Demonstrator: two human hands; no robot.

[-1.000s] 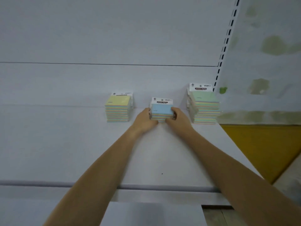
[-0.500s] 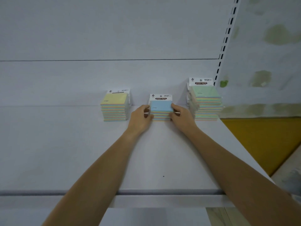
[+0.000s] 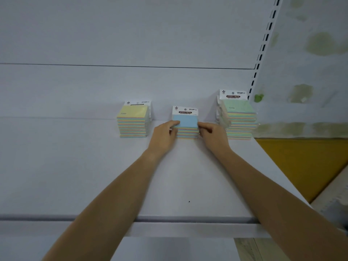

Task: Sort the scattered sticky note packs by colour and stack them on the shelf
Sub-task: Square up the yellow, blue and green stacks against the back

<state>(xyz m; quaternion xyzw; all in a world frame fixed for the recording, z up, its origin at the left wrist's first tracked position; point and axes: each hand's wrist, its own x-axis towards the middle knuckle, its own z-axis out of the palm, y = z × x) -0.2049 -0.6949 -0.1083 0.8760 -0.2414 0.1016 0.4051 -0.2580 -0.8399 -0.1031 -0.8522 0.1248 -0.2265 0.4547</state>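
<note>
Three stacks of sticky note packs stand at the back of the white shelf [image 3: 75, 176]. The yellow-topped stack [image 3: 133, 121] is on the left, the blue-topped stack [image 3: 186, 122] in the middle, and the taller green-topped stack [image 3: 238, 117] on the right. My left hand [image 3: 163, 136] grips the blue stack's left side, with its thumb on the top pack. From the other side my right hand [image 3: 211, 133] grips the same stack with curled fingers. The blue stack rests on the shelf.
The shelf's front edge [image 3: 188, 220] runs across below my forearms. A slotted upright [image 3: 263, 48] rises at the shelf's right end, beside a stained wall. Below right lies a yellow panel [image 3: 305, 162].
Both hands have pushed the blue-topped stack back toward the shelf's rear wall and shifted their hold along its sides. The yellow and green stacks have not moved.
</note>
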